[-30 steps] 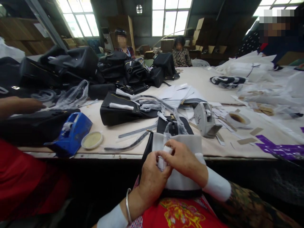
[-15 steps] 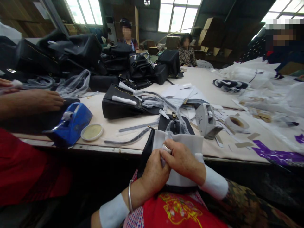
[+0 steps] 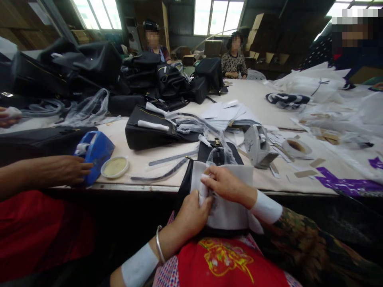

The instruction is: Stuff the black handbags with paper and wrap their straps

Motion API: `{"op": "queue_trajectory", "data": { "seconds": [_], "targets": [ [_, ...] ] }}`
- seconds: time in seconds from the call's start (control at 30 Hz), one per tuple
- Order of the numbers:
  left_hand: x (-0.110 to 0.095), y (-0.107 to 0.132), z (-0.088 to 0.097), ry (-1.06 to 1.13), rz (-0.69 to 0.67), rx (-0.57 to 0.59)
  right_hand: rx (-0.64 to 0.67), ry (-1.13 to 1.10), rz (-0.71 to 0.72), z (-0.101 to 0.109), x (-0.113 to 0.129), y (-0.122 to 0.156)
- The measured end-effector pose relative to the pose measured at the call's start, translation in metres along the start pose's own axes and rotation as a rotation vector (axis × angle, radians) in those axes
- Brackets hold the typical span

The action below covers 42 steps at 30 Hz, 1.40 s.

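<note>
A black bag (image 3: 184,184) leans against the table edge in front of me, with a white foam sheet (image 3: 233,215) over its face. On that sheet, my left hand (image 3: 191,213) is closed round the lower part of a narrow white wrapping (image 3: 203,192). My right hand (image 3: 229,184) pinches the upper end of the same wrapping, a little higher. Whatever lies inside the wrapping is hidden. Behind the sheet, the bag's black top and clear plastic film (image 3: 229,153) show.
Left of the bag are a blue tape dispenser (image 3: 100,153), a round shallow dish (image 3: 115,166) and a co-worker's hand (image 3: 72,169). A grey tape dispenser (image 3: 257,147) and a tape roll (image 3: 296,147) stand right. Another black bag (image 3: 146,133) lies behind, before piled bags.
My hands have moved apart: the right slid up the wrapping, the left sits lower. The sheet's lower right corner now sticks out. The co-worker's hand has come down beside the blue dispenser.
</note>
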<state>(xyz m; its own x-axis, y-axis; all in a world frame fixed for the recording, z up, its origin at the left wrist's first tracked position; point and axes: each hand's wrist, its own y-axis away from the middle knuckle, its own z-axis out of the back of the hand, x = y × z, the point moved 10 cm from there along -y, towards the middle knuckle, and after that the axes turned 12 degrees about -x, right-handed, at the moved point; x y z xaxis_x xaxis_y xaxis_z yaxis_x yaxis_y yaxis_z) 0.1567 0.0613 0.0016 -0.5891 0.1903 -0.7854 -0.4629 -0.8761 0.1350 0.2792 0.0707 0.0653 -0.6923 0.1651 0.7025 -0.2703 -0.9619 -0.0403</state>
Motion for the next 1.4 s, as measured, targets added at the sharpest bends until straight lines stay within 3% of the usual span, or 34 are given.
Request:
{"op": "queue_trajectory", "data": {
  "seconds": [0.07,0.13,0.2,0.27,0.33,0.4,0.47,0.57,0.63,0.9,1.07,1.27,1.4],
  "targets": [
    [0.001,-0.001,0.015,-0.063,-0.056,-0.1,-0.113,-0.063,-0.005,0.032,-0.006,0.006],
    [-0.003,0.001,0.032,-0.155,-0.157,-0.238,-0.309,-0.086,-0.038,0.078,-0.027,0.019],
    [0.0,0.003,0.044,-0.206,-0.197,-0.342,-0.501,-0.024,-0.141,0.122,-0.067,0.043],
    [0.013,0.003,0.044,-0.174,-0.13,-0.344,-0.556,0.135,-0.31,0.141,-0.122,0.073],
    [0.033,0.002,0.035,-0.075,0.003,-0.281,-0.468,0.121,-0.478,0.128,-0.18,0.104],
    [0.05,0.002,0.026,0.032,0.13,-0.239,-0.326,-0.117,-0.609,0.085,-0.224,0.134],
    [0.058,0.003,0.021,0.091,0.202,-0.231,-0.252,-0.493,-0.749,0.035,-0.246,0.159],
    [0.056,0.001,0.017,0.111,0.209,-0.201,-0.181,-0.904,-0.757,-0.018,-0.232,0.167],
    [0.05,-0.002,0.019,0.139,0.195,-0.2,-0.173,-0.966,-0.702,-0.025,-0.214,0.16],
    [0.05,-0.014,0.042,0.219,0.194,-0.253,-0.125,-0.773,-0.507,0.002,-0.173,0.133],
    [0.054,-0.014,0.062,0.304,0.214,-0.286,-0.218,-0.679,-0.419,0.014,-0.139,0.117],
    [0.037,-0.034,0.097,0.384,0.153,-0.338,-0.412,-0.52,-0.324,0.054,-0.108,0.056],
    [0.043,-0.059,0.114,0.267,0.159,-0.457,-0.461,-0.248,-0.385,0.061,-0.118,0.01]
  ]
}}
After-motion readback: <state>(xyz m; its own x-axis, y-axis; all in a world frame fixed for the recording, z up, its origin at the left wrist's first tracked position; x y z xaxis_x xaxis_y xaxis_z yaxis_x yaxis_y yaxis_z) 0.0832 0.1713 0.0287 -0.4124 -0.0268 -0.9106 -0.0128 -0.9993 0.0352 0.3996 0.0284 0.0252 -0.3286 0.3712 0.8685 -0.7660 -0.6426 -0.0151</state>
